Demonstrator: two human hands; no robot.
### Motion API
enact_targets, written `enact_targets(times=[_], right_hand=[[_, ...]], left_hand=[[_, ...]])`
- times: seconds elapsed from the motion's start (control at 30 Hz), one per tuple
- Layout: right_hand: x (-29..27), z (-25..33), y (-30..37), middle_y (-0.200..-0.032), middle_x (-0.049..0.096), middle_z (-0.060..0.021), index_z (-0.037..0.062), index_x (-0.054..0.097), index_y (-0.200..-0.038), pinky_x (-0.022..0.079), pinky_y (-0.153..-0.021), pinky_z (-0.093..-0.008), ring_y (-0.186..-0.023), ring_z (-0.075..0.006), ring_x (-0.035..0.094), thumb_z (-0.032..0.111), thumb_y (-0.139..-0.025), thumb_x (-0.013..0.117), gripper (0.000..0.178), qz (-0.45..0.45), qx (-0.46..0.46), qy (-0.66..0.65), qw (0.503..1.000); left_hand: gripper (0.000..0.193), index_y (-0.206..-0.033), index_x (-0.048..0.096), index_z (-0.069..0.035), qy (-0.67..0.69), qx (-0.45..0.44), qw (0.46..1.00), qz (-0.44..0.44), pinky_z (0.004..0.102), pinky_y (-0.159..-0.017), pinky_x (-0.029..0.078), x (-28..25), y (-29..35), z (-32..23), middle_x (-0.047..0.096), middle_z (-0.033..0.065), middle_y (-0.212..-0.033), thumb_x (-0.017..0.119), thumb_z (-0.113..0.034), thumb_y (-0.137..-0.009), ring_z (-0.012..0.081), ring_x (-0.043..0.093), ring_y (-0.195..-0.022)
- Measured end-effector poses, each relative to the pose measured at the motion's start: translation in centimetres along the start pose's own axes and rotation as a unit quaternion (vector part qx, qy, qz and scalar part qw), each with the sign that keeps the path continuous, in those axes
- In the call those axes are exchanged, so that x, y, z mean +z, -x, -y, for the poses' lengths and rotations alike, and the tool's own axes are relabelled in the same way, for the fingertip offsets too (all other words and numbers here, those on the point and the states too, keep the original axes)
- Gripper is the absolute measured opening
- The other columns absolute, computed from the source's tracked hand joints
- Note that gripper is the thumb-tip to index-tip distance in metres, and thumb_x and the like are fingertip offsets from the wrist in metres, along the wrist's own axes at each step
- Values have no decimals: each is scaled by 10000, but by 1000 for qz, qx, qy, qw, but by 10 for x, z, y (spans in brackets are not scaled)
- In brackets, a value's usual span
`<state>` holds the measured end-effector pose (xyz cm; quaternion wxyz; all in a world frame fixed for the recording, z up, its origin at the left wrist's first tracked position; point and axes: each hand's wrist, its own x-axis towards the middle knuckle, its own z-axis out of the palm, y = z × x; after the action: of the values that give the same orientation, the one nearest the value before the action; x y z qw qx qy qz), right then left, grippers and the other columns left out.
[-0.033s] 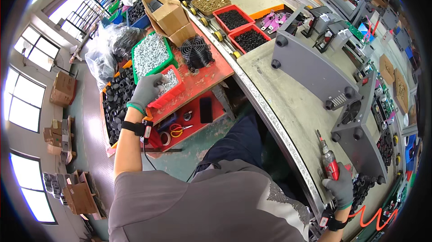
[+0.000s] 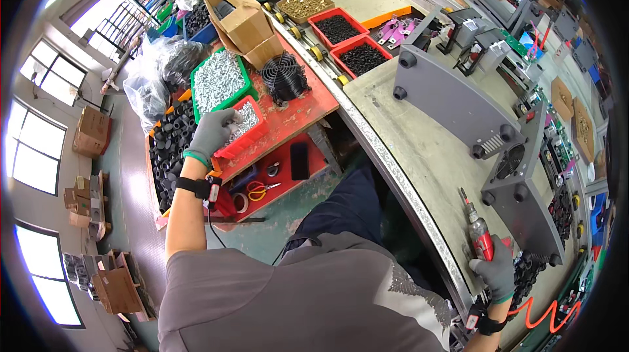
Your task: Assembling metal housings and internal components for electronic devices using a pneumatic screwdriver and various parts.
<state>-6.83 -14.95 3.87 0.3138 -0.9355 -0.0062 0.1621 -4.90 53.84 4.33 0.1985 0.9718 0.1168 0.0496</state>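
Hardly anything has moved since the earlier frame: the bench slides slightly leftward in my view, while both hands keep their poses. I have the gloved grey left hand (image 2: 213, 132) at the left side of a red plastic tray (image 2: 246, 144), its fingers curled in over small silver metal fasteners (image 2: 247, 118). Those fasteners lie just right of and beneath the fingertips; I cannot tell from here whether any are pinched. That hand is much the nearer one to them. Well off to the right, I have the gloved grey right hand (image 2: 496, 275) wrapped around the red rear end of a slim silver-and-red power screwdriver (image 2: 481, 240). Its long axis runs forward and slightly left, bit foremost, over the pale worktable (image 2: 419, 155), beside but apart from the upright dark-grey metal panel (image 2: 527, 214).
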Motion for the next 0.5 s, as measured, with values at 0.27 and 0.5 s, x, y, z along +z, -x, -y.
enact_targets(times=[0.27,0.5], right_hand=[[0,-1,0,-754,556,-156,8,600,-974,466,-685,-404,-697,-298,538,230,-587,759,474,8,8,1,1000],[-1,2,1,-750,547,-147,13,610,-995,469,-686,-393,-692,-291,531,227,-589,758,481,14,28,-16,999]], left_hand=[[153,-1069,700,-12,309,-174,935,-28,234,-660,569,-11,4,25,678,17,-898,673,23,-922,86,653,-789],[250,-1226,609,-12,520,-222,824,-27,244,-751,616,-20,9,41,666,64,-1070,627,-34,-978,130,668,-869]])
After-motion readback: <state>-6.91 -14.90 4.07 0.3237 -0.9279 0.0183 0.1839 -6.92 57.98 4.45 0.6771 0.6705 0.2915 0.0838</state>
